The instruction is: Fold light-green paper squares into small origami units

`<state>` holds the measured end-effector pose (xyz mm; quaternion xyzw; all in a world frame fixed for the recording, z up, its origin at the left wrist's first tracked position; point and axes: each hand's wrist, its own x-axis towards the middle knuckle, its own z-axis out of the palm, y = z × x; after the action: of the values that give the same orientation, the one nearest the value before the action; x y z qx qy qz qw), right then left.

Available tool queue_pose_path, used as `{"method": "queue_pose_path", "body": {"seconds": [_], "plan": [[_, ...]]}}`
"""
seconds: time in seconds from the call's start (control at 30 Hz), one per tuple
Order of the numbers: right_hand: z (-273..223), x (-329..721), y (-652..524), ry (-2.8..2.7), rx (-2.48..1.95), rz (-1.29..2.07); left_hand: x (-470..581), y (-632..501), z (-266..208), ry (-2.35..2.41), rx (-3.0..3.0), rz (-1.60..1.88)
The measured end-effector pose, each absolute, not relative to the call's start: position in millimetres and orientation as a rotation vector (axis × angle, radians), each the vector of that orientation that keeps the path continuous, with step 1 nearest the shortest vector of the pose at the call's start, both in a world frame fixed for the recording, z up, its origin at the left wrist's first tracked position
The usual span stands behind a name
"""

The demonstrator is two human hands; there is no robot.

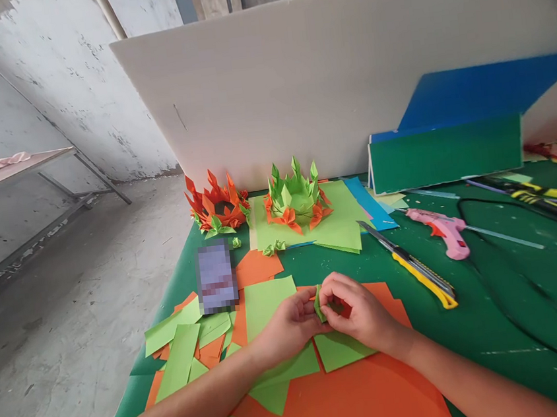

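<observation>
A small folded piece of green paper (318, 305) is pinched between my two hands above the sheets. My left hand (294, 316) grips it from the left, with its fingers partly hidden. My right hand (352, 307) closes thumb and fingertips on its right edge. Orange paper (358, 399) and green paper (271, 302) lie beneath and around my hands. Farther back stand an orange folded-paper crown (216, 205) with green trim and a green folded-paper crown (297, 196) with orange flowers at its base.
Right of my hands lie a yellow utility knife (417, 270) and a pink glue gun (442, 228) with its black cord. A blurred rectangular object (216, 275) rests on the left. A green board (445, 154) leans near the white foam panel (286, 88) at the back.
</observation>
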<state>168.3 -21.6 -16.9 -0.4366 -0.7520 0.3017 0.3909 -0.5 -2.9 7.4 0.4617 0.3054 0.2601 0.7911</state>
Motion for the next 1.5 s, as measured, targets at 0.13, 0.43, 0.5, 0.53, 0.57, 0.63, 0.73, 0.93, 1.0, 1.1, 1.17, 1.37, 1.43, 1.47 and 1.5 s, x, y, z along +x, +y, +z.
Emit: {"method": "queue_pose_path", "body": {"seconds": [0.13, 0.43, 0.5, 0.53, 0.57, 0.63, 0.73, 0.93, 1.0, 1.1, 1.17, 1.37, 1.43, 1.47, 1.5], "plan": [[-17, 168, -20, -1.904, -1.114, 0.754, 0, -4, 9, 0.673, 1.013, 0.552], [-16, 169, -21, -1.862, -1.100, 0.806, 0, -3, 7, 0.695, 1.067, 0.581], [-16, 170, -21, -1.856, -1.087, 0.817, -1, -3, 7, 0.708, 1.039, 0.579], [-15, 170, -21, -1.858, -1.078, 0.818, -1, -2, 6, 0.712, 1.007, 0.583], [-15, 171, -21, -1.861, -1.072, 0.812, -2, -2, 6, 0.714, 0.965, 0.592], [-14, 172, -21, -1.864, -1.066, 0.791, -4, -1, 6, 0.719, 0.875, 0.624], [-15, 174, -21, -1.867, -1.056, 0.760, -6, 1, 5, 0.735, 0.811, 0.651], [-17, 175, -20, -1.854, -1.080, 0.719, -7, 4, 7, 0.766, 0.836, 0.678], [-16, 175, -20, -1.837, -1.095, 0.710, -6, 5, 7, 0.791, 0.841, 0.682], [-16, 174, -20, -1.828, -1.113, 0.705, -5, 6, 5, 0.819, 0.874, 0.670], [-15, 173, -21, -1.829, -1.124, 0.708, -5, 5, 2, 0.816, 0.925, 0.665], [-14, 173, -21, -1.839, -1.162, 0.746, -2, -2, -3, 0.888, 1.063, 0.699], [-14, 173, -22, -1.841, -1.173, 0.751, -2, -3, -1, 0.877, 1.100, 0.689], [-13, 173, -22, -1.842, -1.175, 0.752, -2, -4, 0, 0.861, 1.111, 0.679], [-13, 173, -22, -1.843, -1.175, 0.753, -1, -4, 1, 0.845, 1.116, 0.670]]}}
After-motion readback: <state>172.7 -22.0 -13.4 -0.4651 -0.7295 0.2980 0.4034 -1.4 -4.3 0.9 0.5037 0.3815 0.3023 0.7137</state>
